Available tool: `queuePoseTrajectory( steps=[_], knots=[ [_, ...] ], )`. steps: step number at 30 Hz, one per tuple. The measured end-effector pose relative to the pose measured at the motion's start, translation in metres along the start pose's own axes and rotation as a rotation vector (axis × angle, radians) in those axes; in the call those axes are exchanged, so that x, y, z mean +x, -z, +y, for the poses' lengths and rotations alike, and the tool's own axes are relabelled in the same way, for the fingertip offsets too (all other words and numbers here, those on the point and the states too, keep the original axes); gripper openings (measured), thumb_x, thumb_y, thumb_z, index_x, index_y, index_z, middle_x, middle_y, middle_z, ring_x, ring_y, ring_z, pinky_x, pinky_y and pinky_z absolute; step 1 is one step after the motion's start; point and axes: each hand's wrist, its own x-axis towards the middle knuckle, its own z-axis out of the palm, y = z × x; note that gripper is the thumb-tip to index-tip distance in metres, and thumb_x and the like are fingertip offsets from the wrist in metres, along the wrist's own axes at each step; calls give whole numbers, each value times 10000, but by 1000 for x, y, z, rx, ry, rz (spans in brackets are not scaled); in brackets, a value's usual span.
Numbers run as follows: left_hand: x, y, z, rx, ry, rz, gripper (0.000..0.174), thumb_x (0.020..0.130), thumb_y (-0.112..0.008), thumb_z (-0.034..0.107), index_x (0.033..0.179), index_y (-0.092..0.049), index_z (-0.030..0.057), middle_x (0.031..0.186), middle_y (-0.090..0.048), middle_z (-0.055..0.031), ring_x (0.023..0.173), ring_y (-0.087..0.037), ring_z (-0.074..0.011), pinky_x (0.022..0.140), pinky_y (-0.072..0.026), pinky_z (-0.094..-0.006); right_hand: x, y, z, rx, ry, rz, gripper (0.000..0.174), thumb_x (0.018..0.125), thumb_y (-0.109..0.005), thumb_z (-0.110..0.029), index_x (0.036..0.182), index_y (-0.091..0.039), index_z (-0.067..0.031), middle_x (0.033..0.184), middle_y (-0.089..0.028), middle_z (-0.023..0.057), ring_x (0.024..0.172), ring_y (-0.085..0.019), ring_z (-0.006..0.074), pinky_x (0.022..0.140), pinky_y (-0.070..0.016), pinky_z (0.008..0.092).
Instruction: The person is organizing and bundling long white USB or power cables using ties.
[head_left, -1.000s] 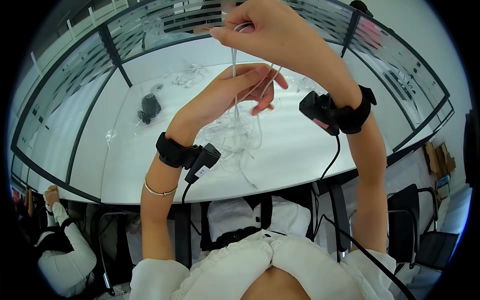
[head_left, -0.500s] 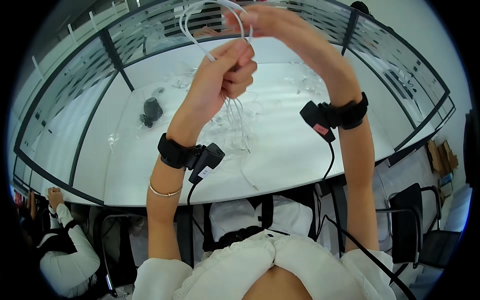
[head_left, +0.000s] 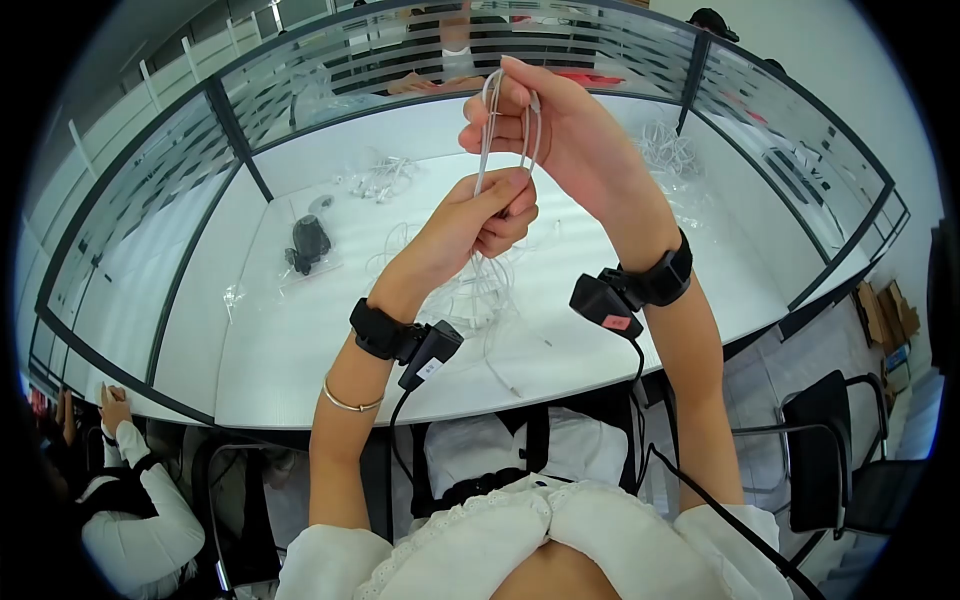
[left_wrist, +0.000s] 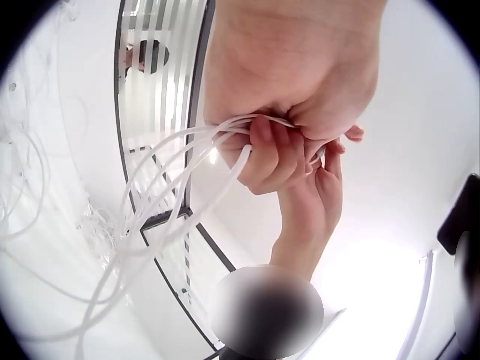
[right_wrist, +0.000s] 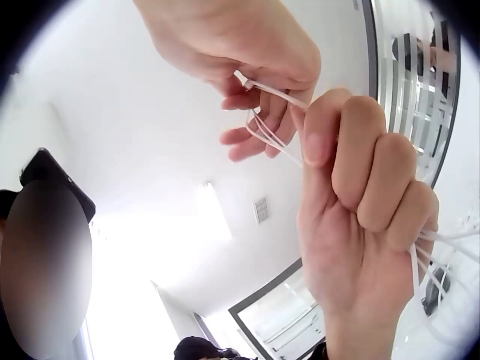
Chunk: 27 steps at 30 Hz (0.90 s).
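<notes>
A white cable (head_left: 487, 135), folded into loops, runs between both hands above the table. My left hand (head_left: 465, 225) grips the bundle in a closed fist. In the left wrist view several strands (left_wrist: 142, 184) hang from that fist, with one short cable end poking out beside the fingers. Just above, my right hand (head_left: 575, 135) holds the top of the loops between thumb and curled fingers. The right wrist view shows the thumb and forefinger pinching one strand (right_wrist: 274, 91), while other loops pass by the remaining fingers.
Below the hands lies a tangle of white cables (head_left: 465, 295) on the white table (head_left: 330, 365). More cables lie at the back left (head_left: 380, 178) and a coil (head_left: 668, 150) at the back right. A black object (head_left: 308, 240) sits on clear plastic. Partition panels (head_left: 225, 130) enclose the table's back.
My left fingers, spread around the strands at first, have closed into a fist. The wide loop is now narrow and upright. My right hand has turned, showing its palm, and come lower.
</notes>
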Motion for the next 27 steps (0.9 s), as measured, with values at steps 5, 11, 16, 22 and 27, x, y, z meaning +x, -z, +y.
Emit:
queuePoseTrajectory(
  steps=[5, 11, 16, 22, 27],
  knots=[
    [2, -5, -7, 144, -74, 22, 382, 1011, -341, 348, 700, -351, 126, 587, -250, 68, 515, -193, -44, 463, -169, -213, 6, 11, -3, 98, 30, -73, 338, 981, -423, -303, 691, -394, -131, 621, -312, -62, 560, -333, 56, 683, -438, 257],
    [-5, -8, 4, 189, -36, 29, 396, 1009, -349, 351, 681, -351, 131, 550, -248, 78, 499, -193, -40, 449, -193, -210, 12, 20, -46, 285, 184, 109, 356, 983, -420, -253, 658, -331, -139, 551, -197, -67, 463, -173, 65, 435, -171, 235],
    [-7, 1, 3, 156, -36, 26, 379, 1005, -357, 355, 695, -364, 137, 542, -246, 83, 499, -190, -36, 445, -191, -202, 7, 59, -89, 264, 350, 87, 339, 984, -418, -235, 665, -354, -137, 559, -218, -60, 461, -208, 68, 431, -197, 235],
    [-11, 4, 2, 190, -31, 132, 340, 993, -386, 326, 744, -444, 103, 582, -271, 71, 517, -191, -40, 457, -156, -215, -9, 61, -93, 163, 384, 192, 329, 985, -415, -230, 675, -352, -141, 565, -231, -52, 461, -227, 70, 429, -223, 228],
    [-18, 4, -2, 191, -66, 238, 372, 977, -385, 363, 797, -511, 63, 555, -286, 65, 483, -216, -34, 447, -157, -214, -12, 53, -83, 97, 333, 194, 329, 991, -404, -261, 685, -367, -146, 580, -324, -41, 513, -351, 79, 484, -327, 231]
  ],
)
